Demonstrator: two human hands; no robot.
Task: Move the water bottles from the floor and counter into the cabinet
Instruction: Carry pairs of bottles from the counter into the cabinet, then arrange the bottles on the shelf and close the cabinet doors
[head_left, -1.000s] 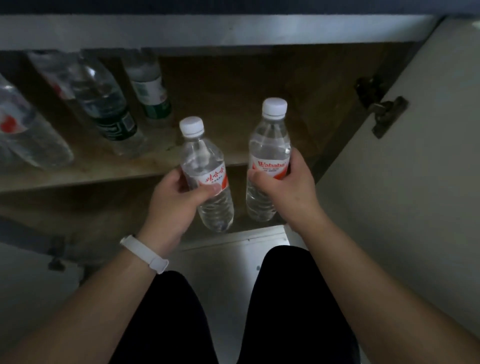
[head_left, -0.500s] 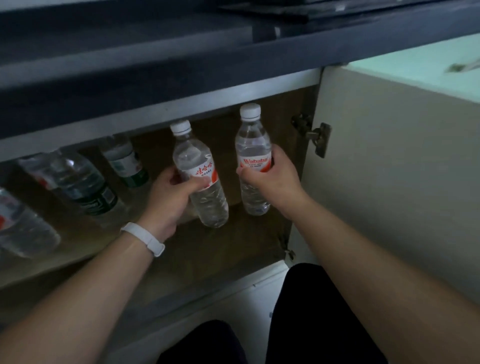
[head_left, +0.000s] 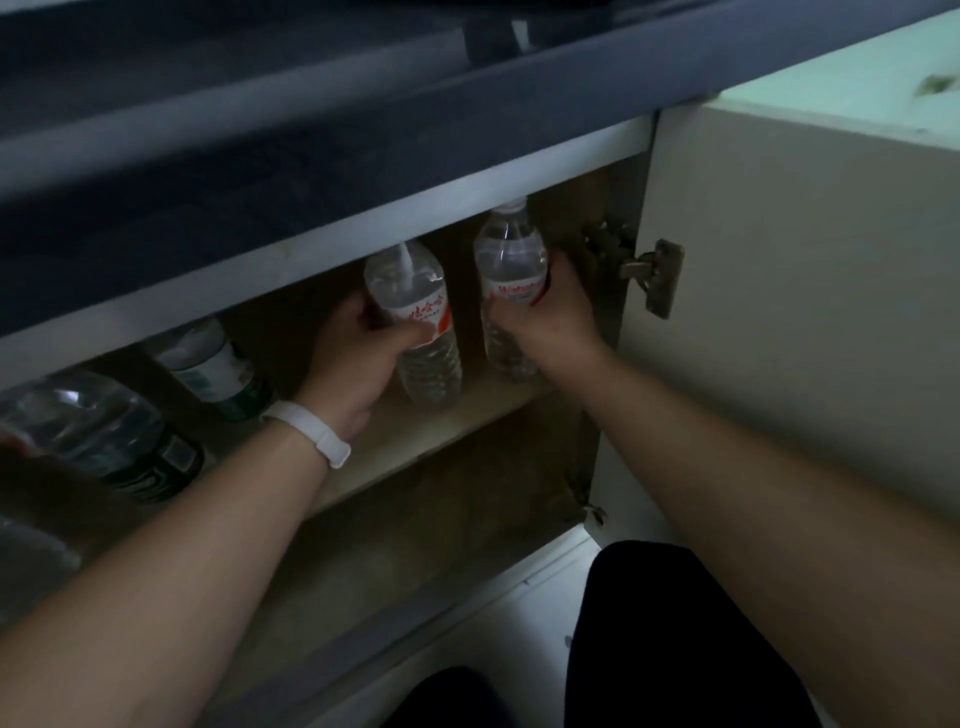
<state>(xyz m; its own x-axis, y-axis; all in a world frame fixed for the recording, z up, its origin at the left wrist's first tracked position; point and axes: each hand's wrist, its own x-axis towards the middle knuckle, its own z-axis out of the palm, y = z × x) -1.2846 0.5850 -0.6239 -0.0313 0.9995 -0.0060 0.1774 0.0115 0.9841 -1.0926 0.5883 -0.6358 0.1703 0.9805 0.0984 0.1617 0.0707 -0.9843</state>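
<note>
My left hand (head_left: 358, 358) grips a clear water bottle with a red and white label (head_left: 415, 322) around its middle. My right hand (head_left: 553, 317) grips a second clear bottle with a red label (head_left: 506, 265). Both bottles stand upright inside the open cabinet, over the wooden shelf (head_left: 441, 441) at its right end. Their caps are hidden behind the cabinet's top rail. Whether their bases touch the shelf I cannot tell.
Further left on the shelf stand a green-labelled bottle (head_left: 213, 369) and a larger dark-labelled bottle (head_left: 104, 431). The white cabinet door (head_left: 805, 312) hangs open on the right with a metal hinge (head_left: 644, 270). The dark countertop edge (head_left: 363, 130) overhangs above. My dark-clothed knees are below.
Both hands have carried their bottles forward and deeper into the cabinet, from in front of the shelf to over its right end. The view has tilted up toward the countertop.
</note>
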